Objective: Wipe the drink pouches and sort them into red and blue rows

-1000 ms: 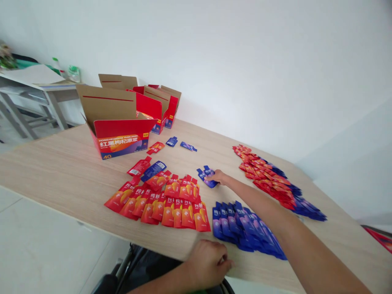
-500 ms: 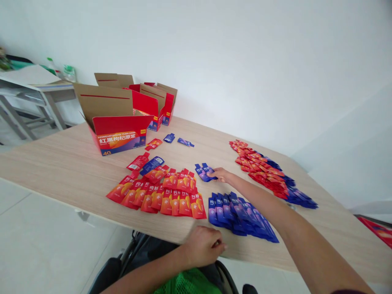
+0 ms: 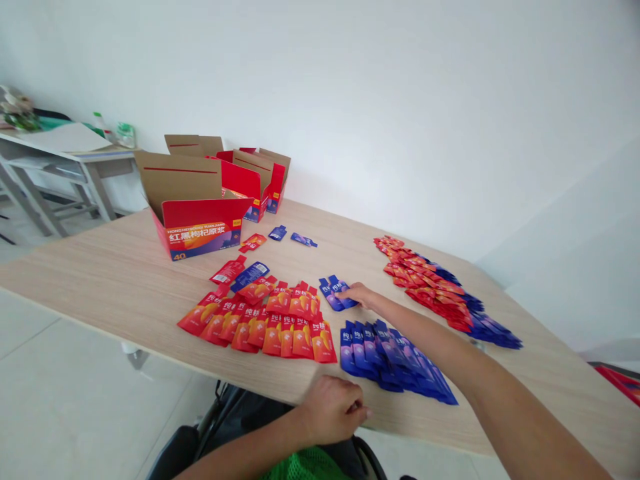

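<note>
My right hand (image 3: 361, 295) reaches over the table with its thumb and fingers on a pair of blue sachets (image 3: 336, 292), which overlap each other. At the near table edge my left hand (image 3: 334, 407) rests in a loose fist, with nothing seen in it. To the left lie overlapping rows of red sachets (image 3: 273, 332), printed side up. A fanned pile of blue sachets (image 3: 395, 353) lies below my right forearm, which partly covers its upper edge.
Open red cartons (image 3: 205, 233) stand at the back left. Several loose sachets (image 3: 304, 240) lie between them and my right hand. Along the table's right side runs a long heap of red and blue sachets (image 3: 435, 287). Another desk (image 3: 100, 157) stands at far left.
The camera view has tilted slightly, so the scene sits a little lower. My right hand stays at the pair of blue sachets, and my left hand remains in a fist at the edge.
</note>
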`<state>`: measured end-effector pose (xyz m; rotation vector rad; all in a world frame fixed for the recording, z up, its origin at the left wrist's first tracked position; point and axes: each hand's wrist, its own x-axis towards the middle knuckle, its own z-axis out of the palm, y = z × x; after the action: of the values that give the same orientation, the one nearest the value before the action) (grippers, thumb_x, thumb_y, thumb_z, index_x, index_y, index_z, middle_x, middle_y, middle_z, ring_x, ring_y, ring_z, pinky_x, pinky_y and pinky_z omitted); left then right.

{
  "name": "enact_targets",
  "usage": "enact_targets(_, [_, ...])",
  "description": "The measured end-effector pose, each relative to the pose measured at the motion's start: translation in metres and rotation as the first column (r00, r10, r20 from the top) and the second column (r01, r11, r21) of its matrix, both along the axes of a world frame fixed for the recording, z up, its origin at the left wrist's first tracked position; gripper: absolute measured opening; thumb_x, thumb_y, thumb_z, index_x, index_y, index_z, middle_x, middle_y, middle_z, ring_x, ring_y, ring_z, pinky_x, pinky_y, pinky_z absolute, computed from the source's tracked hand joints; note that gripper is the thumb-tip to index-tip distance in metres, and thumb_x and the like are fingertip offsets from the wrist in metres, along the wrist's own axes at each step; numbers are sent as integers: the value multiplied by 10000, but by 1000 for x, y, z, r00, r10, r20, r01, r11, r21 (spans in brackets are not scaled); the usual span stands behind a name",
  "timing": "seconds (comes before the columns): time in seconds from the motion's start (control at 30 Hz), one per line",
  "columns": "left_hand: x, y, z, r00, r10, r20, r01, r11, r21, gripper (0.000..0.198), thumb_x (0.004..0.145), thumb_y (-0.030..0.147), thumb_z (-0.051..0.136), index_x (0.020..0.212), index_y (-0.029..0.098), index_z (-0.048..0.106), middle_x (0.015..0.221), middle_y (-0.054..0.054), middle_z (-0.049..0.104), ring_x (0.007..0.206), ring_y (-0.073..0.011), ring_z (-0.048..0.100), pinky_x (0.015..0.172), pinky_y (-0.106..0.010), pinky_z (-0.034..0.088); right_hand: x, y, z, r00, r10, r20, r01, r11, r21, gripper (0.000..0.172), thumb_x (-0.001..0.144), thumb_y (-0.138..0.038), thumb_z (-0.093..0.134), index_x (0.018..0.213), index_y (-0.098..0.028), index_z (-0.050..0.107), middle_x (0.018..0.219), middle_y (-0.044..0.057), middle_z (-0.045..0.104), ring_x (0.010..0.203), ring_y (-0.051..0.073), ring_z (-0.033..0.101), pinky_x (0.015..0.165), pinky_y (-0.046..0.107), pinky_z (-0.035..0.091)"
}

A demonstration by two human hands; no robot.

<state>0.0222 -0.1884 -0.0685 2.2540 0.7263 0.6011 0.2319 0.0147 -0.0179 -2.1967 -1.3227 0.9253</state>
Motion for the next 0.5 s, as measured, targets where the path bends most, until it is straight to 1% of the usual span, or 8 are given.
enact_targets(0.07, [0, 0, -1, 1000, -4, 10, 4, 1000, 6, 213, 875, 396, 663, 826, 204, 741, 772, -28, 751, 707, -164, 678, 584, -256, 370, -4, 4, -1, 998, -17, 58, 18, 1000, -13, 608, 439, -391, 969, 901, -156, 651, 870, 96, 733, 872, 255, 701, 660, 280, 521])
enact_targets(0.13, [0, 1, -1, 1000, -8, 18, 8, 1000, 1, 214, 877, 393, 660, 816, 203, 738, 760, -24, 745, 696, -159, 672, 581, -256, 368, -10, 8, -4, 995, -24, 92, 25, 1000, -13, 631, 417, -403, 972, 906, -170, 647, 919, 100, 728, 930, 257, 688, 669, 268, 512])
enact_targets(0.17, [0, 1, -1, 1000, -7, 23, 7, 1000, -3, 213, 876, 390, 661, 810, 202, 736, 755, -23, 743, 691, -157, 669, 582, -255, 366, -14, 9, -5, 995, -21, 95, 22, 1000, -9, 621, 417, -394, 971, 900, -177, 645, 917, 89, 725, 937, 250, 683, 665, 259, 506])
enact_targets(0.23, [-1, 1, -2, 999, -2, 34, 2, 1000, -10, 203, 868, 381, 669, 798, 200, 733, 751, -22, 742, 687, -153, 664, 586, -252, 362, -20, 11, -9, 998, -8, 70, 9, 1000, -8, 570, 421, -344, 970, 858, -182, 642, 845, 60, 718, 894, 237, 682, 637, 248, 494])
enact_targets(0.37, [-2, 1, 1, 998, 5, 66, -1, 998, -60, 175, 847, 352, 681, 786, 197, 732, 724, -21, 727, 665, -144, 637, 585, -247, 345, -25, 10, -8, 996, 44, -83, -47, 998, -38, 430, 425, -224, 954, 693, -172, 622, 609, 9, 659, 700, 219, 674, 566, 253, 484])
enact_targets(0.43, [-2, 1, 3, 994, 12, 108, 2, 991, -133, 170, 839, 332, 679, 760, 189, 725, 683, -12, 694, 633, -129, 599, 572, -240, 334, -24, 5, -5, 981, 65, -181, -75, 996, -50, 374, 449, -205, 936, 647, -166, 621, 559, 8, 649, 646, 215, 670, 564, 263, 501])
enact_targets(0.5, [-3, 2, 5, 980, 36, 197, 15, 968, -251, 189, 843, 314, 658, 724, 174, 700, 628, 9, 627, 585, -105, 530, 547, -229, 316, -23, -2, -1, 959, 74, -275, -92, 994, -51, 325, 487, -212, 917, 654, -156, 643, 579, 21, 677, 649, 217, 685, 598, 274, 533])
